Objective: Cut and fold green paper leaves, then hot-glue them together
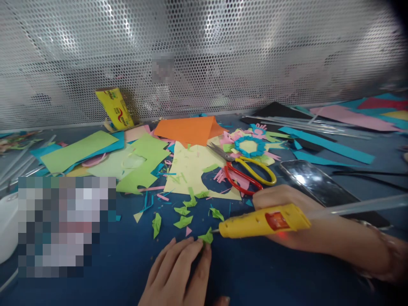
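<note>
My right hand (280,199) grips a yellow hot glue gun (245,221), with a clear glue stick (360,207) running out of its back. A small red light glows on the gun's underside. Its metal tip touches or nearly touches a folded green paper leaf (206,236). At the bottom middle, my left hand (181,272) holds that leaf between its fingertips. Just beyond lie several similar green paper pieces (183,221) and a small pink paper triangle (188,231). Scissors (245,170) with one red and one yellow handle rest open behind the glue gun.
Cream paper (185,165), orange folded paper (188,131) and green sheets (143,161) cover the back. A yellow box (116,108) leans near the perforated metal panel (191,55). A phone (318,182) lies right, beside blue paper strips (331,144). A blue-rimmed paper flower (250,145) sits behind the scissors.
</note>
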`<state>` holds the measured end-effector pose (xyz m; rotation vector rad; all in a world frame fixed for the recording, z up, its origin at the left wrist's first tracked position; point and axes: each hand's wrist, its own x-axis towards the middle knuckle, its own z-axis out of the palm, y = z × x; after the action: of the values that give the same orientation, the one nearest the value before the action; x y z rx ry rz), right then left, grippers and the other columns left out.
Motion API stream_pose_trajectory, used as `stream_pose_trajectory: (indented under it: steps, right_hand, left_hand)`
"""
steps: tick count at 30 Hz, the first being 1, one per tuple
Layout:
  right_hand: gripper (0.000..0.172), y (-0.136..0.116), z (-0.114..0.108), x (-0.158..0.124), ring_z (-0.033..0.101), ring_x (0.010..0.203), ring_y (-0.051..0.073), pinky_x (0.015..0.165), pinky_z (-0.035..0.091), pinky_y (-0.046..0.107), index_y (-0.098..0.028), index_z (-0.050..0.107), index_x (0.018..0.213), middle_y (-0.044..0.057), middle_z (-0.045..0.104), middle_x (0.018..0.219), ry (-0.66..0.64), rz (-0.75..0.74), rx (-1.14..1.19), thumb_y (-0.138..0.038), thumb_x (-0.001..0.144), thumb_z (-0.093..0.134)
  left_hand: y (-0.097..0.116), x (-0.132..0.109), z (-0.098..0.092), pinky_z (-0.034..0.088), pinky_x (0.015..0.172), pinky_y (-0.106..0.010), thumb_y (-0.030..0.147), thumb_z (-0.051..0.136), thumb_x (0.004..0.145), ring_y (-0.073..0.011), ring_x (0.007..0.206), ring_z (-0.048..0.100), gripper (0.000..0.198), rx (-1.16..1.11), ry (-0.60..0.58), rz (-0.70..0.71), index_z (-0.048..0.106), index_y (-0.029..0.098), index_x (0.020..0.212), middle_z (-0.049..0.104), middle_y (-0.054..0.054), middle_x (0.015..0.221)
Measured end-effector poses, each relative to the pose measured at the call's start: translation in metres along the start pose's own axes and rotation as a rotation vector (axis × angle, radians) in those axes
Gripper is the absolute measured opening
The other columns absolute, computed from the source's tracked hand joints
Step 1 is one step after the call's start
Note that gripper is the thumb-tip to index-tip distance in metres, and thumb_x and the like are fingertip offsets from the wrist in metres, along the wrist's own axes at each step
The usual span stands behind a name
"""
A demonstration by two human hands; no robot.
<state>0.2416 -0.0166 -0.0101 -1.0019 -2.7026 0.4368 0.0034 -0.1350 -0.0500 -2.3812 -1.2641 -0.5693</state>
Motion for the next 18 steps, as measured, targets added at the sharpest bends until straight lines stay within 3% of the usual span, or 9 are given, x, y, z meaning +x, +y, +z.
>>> stream_pose_trajectory:
  steps: [18]
  right_hand:
    - [0.031, -0.0045, -0.0016, 0.001, 0.034, 0.041, 0.006, 0.04, 0.023, 0.021, -0.018, 0.03, 0.048, -0.004, 0.039, 0.046, -0.026, -0.029, 0.019, -0.03, 0.07, 0.049]
  left_hand:
    - [-0.0006, 0.0004, 0.0004, 0.046, 0.081, -0.023, 0.045, 0.045, 0.078, -0.0148, 0.091, 0.057, 0.041, 0.01, -0.003, 0.002, 0.056, 0.021, 0.109, 0.061, -0.003, 0.1]
